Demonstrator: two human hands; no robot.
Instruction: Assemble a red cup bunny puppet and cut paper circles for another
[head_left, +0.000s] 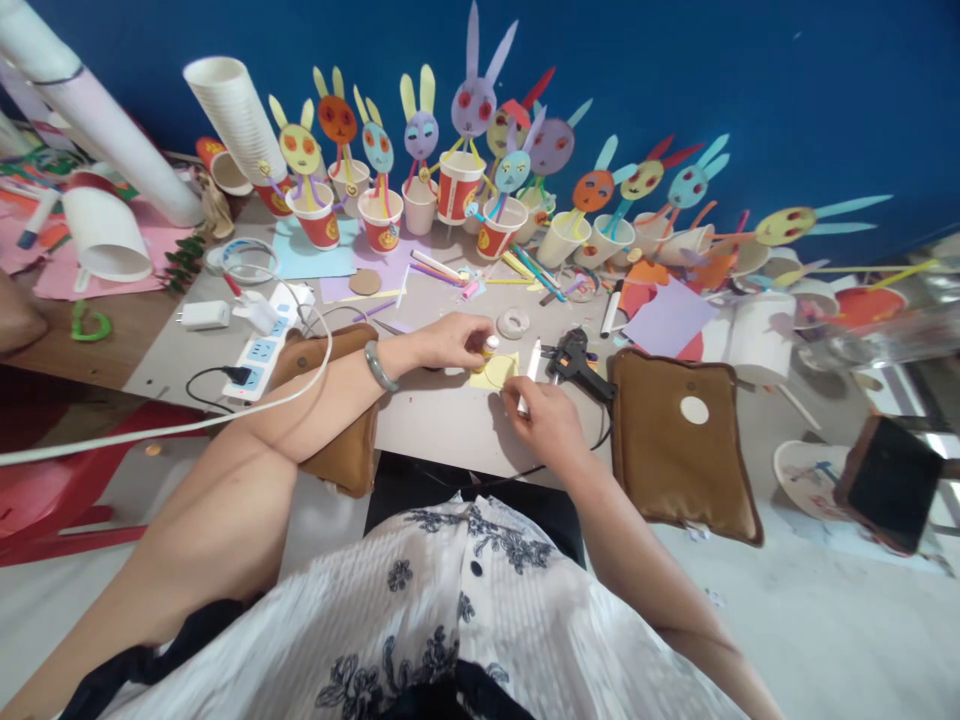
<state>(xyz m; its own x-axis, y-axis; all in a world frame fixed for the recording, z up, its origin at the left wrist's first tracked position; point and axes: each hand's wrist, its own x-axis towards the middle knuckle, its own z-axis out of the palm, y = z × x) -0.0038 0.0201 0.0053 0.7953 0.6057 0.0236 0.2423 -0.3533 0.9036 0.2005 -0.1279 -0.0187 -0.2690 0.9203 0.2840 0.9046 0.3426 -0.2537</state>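
My left hand [452, 343], a bangle round its wrist, pinches a small yellow-and-white cylinder [490, 345] at the edge of a yellow paper square [481, 380]. A curved line shows on the paper. To the right, my right hand [546, 415] has its fingers closed round a white marker [534, 360], which points away from me. Its fingertips are close to the paper's right edge; whether they touch it I cannot tell. Just beyond the marker lies a black glue gun [581, 365]. A white tape roll [513, 323] rests behind the paper.
Paper cups [381, 218] with rabbit-faced paper figures line the back by the blue wall. Brown cushioned pads [682, 460] lie at both sides. A power strip [262, 345] and white cable [300, 395] are at left. Scattered pens [439, 268] and purple paper [670, 315] lie behind.
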